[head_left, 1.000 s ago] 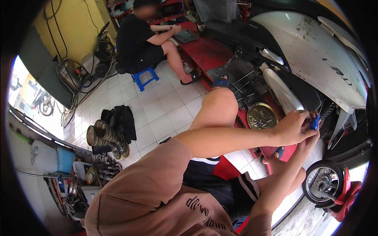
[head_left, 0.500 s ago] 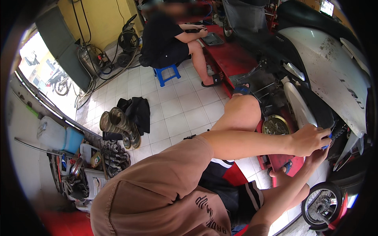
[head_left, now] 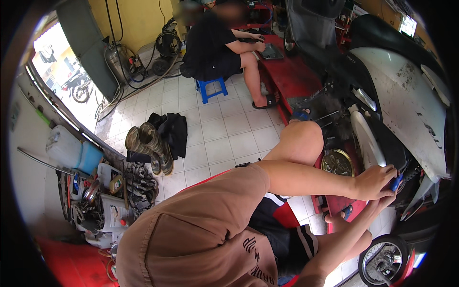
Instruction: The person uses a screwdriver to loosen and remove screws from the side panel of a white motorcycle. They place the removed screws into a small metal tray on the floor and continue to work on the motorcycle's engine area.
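At the rear of a white and black scooter (head_left: 401, 91), my two hands meet beside its wheel area. My left hand (head_left: 375, 182) is closed round a small blue object (head_left: 396, 182), whose kind is mostly covered by the fingers. Just below, my right hand (head_left: 381, 203) presses close against the left, its fingers curled and partly hidden; what it holds cannot be made out. Left of my hands, a round gold-coloured tray (head_left: 337, 163) with small metal parts sits on the red lift platform (head_left: 346, 203).
A person in black (head_left: 210, 48) sits on a blue stool (head_left: 210, 89) by a grey tray (head_left: 271, 51). Tall boots (head_left: 155, 143) stand on the tiles beside black cloth (head_left: 172, 135). Jugs and parts crowd the left wall. A spoked wheel (head_left: 384, 260) is at lower right.
The whole view has shifted slightly. My hands remain together at the scooter's rear with the blue object, and my left fingers have changed position a little on it.
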### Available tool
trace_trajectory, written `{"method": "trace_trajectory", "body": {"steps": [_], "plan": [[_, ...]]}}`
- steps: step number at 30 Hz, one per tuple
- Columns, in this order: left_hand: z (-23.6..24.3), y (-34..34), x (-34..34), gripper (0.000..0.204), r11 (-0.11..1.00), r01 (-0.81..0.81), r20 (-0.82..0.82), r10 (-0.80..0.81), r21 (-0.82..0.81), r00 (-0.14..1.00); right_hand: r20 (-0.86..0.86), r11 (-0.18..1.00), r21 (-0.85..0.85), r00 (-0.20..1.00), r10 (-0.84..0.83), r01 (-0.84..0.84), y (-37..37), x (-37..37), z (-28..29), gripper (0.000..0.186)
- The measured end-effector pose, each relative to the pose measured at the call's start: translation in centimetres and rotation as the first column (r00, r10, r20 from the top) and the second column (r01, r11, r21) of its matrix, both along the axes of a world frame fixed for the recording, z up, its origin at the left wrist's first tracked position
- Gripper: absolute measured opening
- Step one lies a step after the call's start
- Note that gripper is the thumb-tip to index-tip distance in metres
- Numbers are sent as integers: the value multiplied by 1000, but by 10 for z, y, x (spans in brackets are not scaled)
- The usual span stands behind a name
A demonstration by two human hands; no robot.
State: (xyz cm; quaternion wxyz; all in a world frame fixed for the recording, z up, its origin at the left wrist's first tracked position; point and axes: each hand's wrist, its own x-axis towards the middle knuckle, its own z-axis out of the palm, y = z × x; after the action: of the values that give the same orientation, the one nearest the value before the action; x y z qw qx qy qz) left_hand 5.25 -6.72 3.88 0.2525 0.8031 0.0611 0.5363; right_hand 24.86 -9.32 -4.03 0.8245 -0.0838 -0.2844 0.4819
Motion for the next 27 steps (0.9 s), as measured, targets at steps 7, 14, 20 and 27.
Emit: {"method": "trace_trajectory", "body": {"steps": [7, 14, 20, 27], "plan": [[15, 13, 0, 28, 864, -69, 14, 71, 498, 997, 83, 996, -29, 992, 92, -89, -10, -5, 7, 27], [12, 9, -6, 36, 938, 48, -90, -18, 344, 996, 149, 997, -69, 987, 54, -44, -12, 5, 15, 27], [-6, -4, 4, 49, 991, 71, 41, -66, -116, 997, 116, 971, 128, 976, 186, -200, 0, -14, 14, 29], [11, -9, -6, 45, 988, -140, -158, 148, 64, 976, 6, 994, -78, 997, 72, -71, -11, -30, 18, 32]]}}
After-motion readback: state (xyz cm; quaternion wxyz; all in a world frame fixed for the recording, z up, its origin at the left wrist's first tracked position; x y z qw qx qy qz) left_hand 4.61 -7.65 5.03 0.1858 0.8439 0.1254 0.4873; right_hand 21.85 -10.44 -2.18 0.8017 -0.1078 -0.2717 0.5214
